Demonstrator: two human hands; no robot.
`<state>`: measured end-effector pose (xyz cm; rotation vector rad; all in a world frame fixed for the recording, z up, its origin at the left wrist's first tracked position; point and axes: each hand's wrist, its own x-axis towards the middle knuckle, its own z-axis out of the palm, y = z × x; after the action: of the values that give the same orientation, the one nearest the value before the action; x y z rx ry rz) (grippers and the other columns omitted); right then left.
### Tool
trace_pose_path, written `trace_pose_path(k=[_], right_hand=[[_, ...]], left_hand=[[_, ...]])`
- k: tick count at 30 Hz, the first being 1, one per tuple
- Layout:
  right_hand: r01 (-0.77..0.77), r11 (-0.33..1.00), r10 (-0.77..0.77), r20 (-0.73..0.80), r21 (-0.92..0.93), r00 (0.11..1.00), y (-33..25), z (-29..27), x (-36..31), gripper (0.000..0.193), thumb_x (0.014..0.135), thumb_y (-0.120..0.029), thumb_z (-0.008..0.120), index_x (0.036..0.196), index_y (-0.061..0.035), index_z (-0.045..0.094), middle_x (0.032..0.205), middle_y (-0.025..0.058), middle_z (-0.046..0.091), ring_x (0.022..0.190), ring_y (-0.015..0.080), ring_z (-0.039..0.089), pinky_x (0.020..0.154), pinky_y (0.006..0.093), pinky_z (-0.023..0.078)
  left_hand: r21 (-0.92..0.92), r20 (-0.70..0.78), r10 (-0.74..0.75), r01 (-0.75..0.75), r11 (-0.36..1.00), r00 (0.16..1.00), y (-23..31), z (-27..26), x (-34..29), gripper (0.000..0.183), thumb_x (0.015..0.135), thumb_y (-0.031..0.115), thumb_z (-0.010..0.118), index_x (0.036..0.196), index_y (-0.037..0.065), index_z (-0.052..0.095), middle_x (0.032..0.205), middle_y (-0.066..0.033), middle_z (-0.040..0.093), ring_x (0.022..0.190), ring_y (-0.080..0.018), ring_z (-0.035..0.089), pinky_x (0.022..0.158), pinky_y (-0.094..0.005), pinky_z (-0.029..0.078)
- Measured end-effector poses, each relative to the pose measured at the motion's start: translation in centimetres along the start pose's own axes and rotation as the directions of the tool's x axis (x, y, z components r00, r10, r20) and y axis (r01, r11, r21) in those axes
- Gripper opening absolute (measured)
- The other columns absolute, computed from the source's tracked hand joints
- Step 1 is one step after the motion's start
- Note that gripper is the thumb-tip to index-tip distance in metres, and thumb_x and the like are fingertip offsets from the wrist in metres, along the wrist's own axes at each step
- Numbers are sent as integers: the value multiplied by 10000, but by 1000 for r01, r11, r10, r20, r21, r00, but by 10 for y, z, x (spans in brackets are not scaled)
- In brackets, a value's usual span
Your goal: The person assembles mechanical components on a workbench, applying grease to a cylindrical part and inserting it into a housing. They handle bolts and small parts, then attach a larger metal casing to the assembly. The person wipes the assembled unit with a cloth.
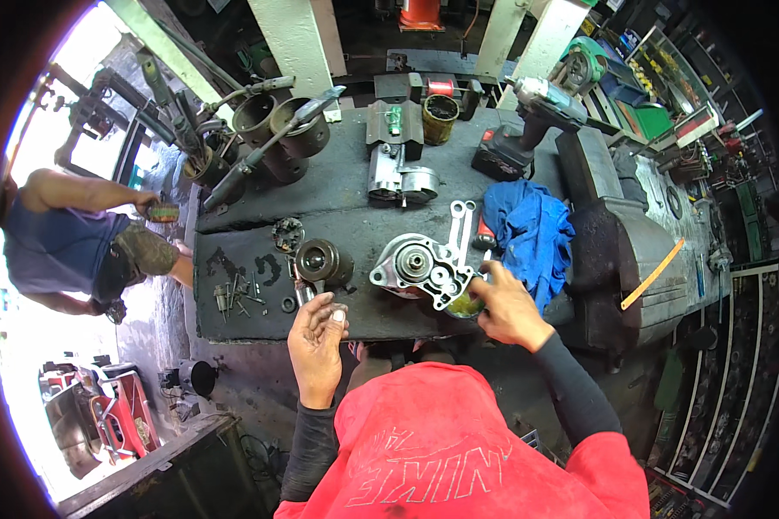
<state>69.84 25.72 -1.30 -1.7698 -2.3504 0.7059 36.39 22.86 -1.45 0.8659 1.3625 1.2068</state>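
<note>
My left hand (318, 342) is at the bench's front edge, palm up, with thumb and fingers closed together. A shiny metal piece (302, 291) stands just beyond its fingertips, beside a dark round metal cylinder (325, 263); whether the fingers grip it, I cannot tell. My right hand (509, 303) is curled over a round container (466, 304) with yellow-green contents, close to a silver metal housing (403, 259) with a shaft and gears. Anything between its fingers is hidden. Two ring-ended wrenches (462, 227) lie against the housing's far side.
A blue cloth (528, 227) and a cordless impact wrench (532, 125) lie to the right. A silver motor (400, 178) sits farther back. Bolts and small parts (238, 297) lie left. A bench vise (619, 259) stands right; another person (74, 233) is at the left.
</note>
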Motion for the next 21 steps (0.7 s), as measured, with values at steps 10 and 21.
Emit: trace_pose_path(k=[10,21], right_hand=[[215,815,5,-377,539,926,-73,-3,24,572,805,-95,718,1375,-144,723,1599,177,423,1521,393,373,1264,508,289],[41,943,-233,-568,-330,790,-93,0,24,575,751,-91,759,1316,-198,759,1509,109,573,1371,348,514,1175,527,367]], left_hand=[[-11,124,-13,15,1000,992,1,-21,23,358,1040,81,707,1369,-26,615,1136,-84,727,954,-93,679,833,-248,563],[1,154,-36,36,999,987,-6,-47,26,353,1051,79,691,1374,-35,605,1143,-85,716,981,-100,670,870,-248,558]])
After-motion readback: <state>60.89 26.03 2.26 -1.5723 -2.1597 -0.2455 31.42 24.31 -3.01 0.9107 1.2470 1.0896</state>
